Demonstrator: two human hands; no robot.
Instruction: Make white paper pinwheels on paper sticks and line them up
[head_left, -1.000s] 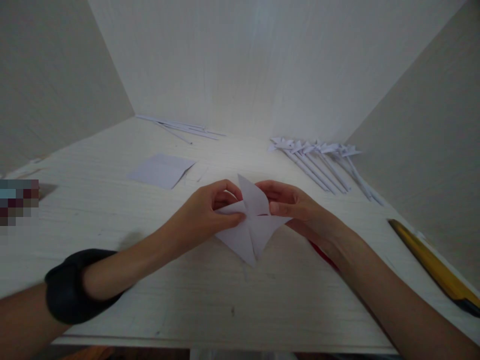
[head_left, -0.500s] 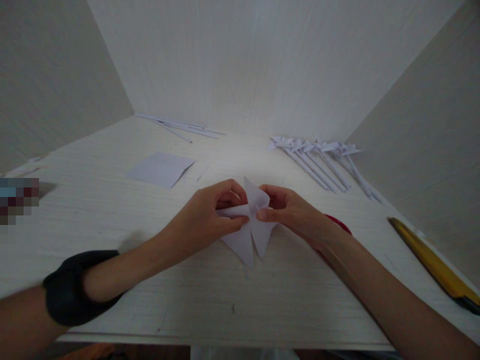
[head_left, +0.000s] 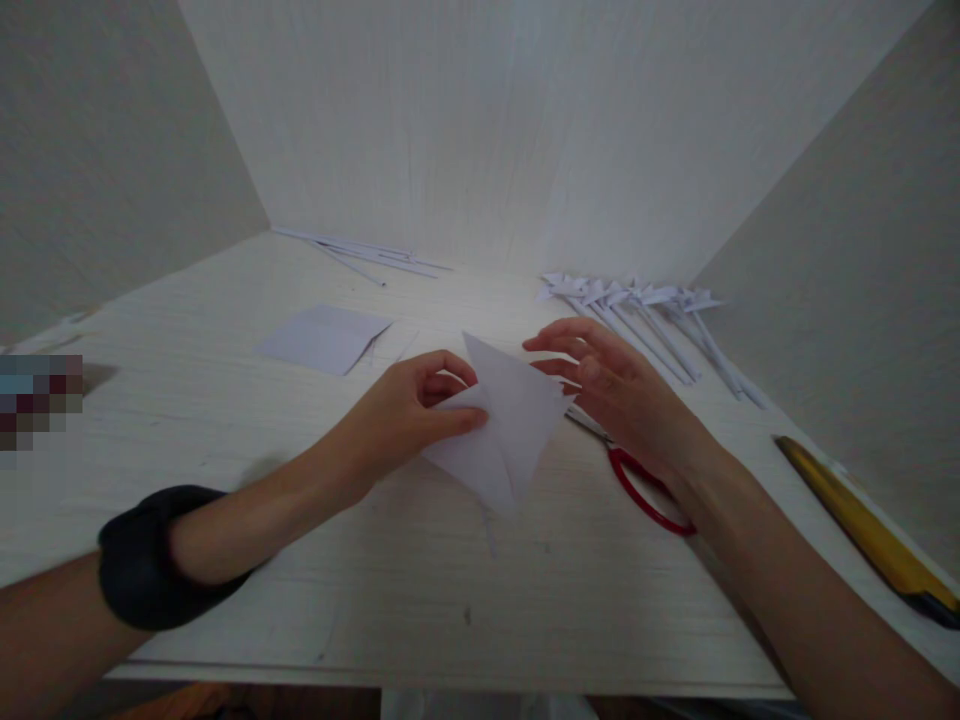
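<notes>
A white piece of paper (head_left: pixel 517 420) with cut, pointed corners is held above the middle of the table. My left hand (head_left: pixel 420 410) pinches its left side between thumb and fingers. Just right of the paper, my right hand (head_left: pixel 600 375) has its fingers spread and grips nothing; whether a fingertip touches the paper's right edge I cannot tell. Under my right hand lie scissors with red handles (head_left: pixel 646 505), their blades partly hidden by the paper and the hand.
Square white sheets (head_left: pixel 326 338) lie at the left, with thin paper sticks (head_left: pixel 367 255) behind them. Several paper pinwheels on sticks (head_left: pixel 637 300) rest at the back right. A yellow cutter-like tool (head_left: pixel 862 520) lies along the right edge. A blurred-out object (head_left: pixel 37 400) is at far left.
My right hand has let go of the paper and moved up and right, its fingers opening. The paper's right flap has unfolded outward. More of the red scissors shows.
</notes>
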